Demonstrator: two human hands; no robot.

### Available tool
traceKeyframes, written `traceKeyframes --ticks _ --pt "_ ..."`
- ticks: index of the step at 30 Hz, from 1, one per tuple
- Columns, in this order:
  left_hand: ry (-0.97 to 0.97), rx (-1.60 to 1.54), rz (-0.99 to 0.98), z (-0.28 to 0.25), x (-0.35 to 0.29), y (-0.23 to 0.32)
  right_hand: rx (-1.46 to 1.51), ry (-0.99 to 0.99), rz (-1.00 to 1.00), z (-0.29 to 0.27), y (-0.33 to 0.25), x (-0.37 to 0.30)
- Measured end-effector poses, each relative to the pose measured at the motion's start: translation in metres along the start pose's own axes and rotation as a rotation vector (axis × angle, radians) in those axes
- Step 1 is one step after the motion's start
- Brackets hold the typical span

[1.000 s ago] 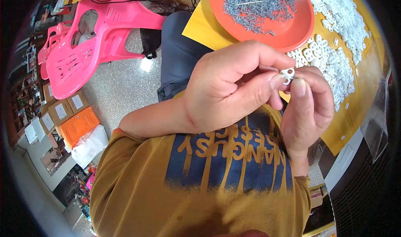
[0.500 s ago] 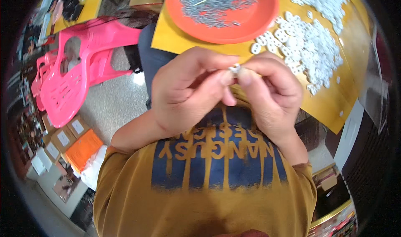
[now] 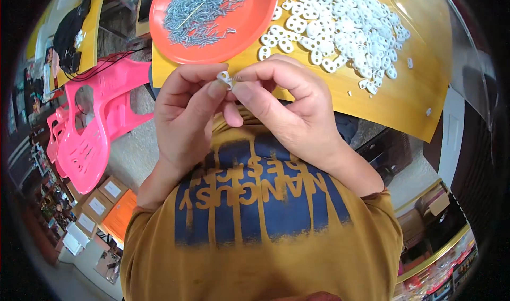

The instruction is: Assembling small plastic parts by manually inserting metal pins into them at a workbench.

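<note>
My left hand (image 3: pixel 183 104) pinches a white plastic clip (image 3: pixel 223 77), my right hand (image 3: pixel 300 104) a screw (image 3: pixel 236 79); yellow tabletop (image 3: pixel 414 102) ahead, pink chair (image 3: pixel 87 144) left.

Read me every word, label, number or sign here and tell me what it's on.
Brown shirt: large tan lettering on a dark blue print, upside down in this view; I won't copy out the wording.
Cardboard boxes: white labels, too small to read.
Packages at lower right: too small and blurred to read.
Held white piece and red plate: no lettering I can make out.
</note>
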State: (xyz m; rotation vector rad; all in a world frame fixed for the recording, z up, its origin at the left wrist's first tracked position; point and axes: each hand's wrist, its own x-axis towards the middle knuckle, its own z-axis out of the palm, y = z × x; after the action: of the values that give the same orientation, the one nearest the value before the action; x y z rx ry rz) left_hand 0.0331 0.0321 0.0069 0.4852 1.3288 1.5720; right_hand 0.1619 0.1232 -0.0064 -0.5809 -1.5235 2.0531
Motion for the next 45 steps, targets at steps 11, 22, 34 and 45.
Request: traceKeyframes --ticks 11,22,34,45 --pt "-0.116 -0.052 -0.136 0.014 0.014 -0.008 -0.992 0.651 -0.254 -0.082 0.005 -0.052" --pt "-0.143 -0.057 -0.169 0.020 0.019 -0.010 -1.397 0.534 -0.198 -0.102 0.004 -0.045" --pt "-0.142 -0.057 -0.154 0.016 0.018 -0.009 -1.455 0.467 -0.265 -0.105 -0.002 -0.030" --pt "-0.338 -0.050 -0.113 0.043 0.022 0.015 0.200 0.573 -0.049 -0.054 -0.023 -0.024"
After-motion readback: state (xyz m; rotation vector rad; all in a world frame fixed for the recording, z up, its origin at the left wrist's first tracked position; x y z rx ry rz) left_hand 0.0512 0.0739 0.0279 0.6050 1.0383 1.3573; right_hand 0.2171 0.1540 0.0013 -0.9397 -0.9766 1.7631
